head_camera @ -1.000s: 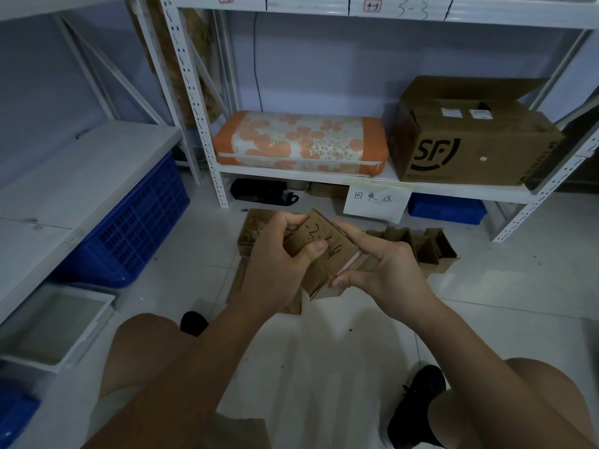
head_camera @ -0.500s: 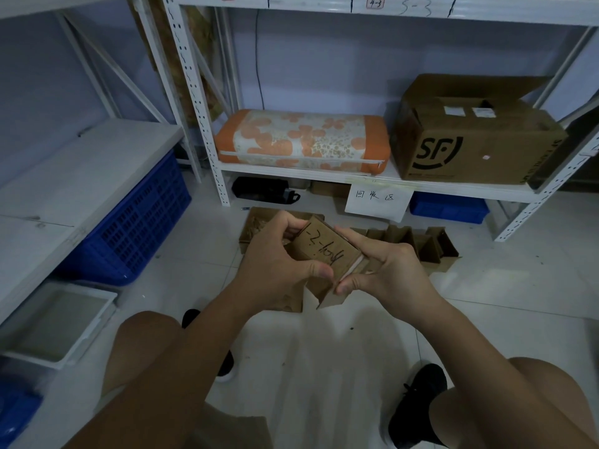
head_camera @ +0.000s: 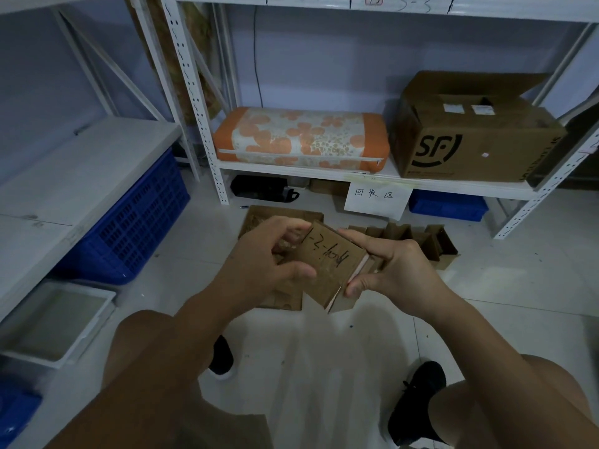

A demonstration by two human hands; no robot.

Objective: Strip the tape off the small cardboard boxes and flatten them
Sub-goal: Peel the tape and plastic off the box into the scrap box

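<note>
Between your knees and the far shelf, above the white floor (head_camera: 324,367), you are holding the small cardboard box (head_camera: 327,264) in mid-air, your left hand (head_camera: 259,264) curling round its left end with the thumb pressing the marked face, your right hand (head_camera: 398,270) pinching its right edge between thumb and fingers. Judging from this head view, it is looking light, thin-walled and easily creased, so you are best gripping along folded edges and corners, never mid-panel. Whether tape remains I cannot tell.
</note>
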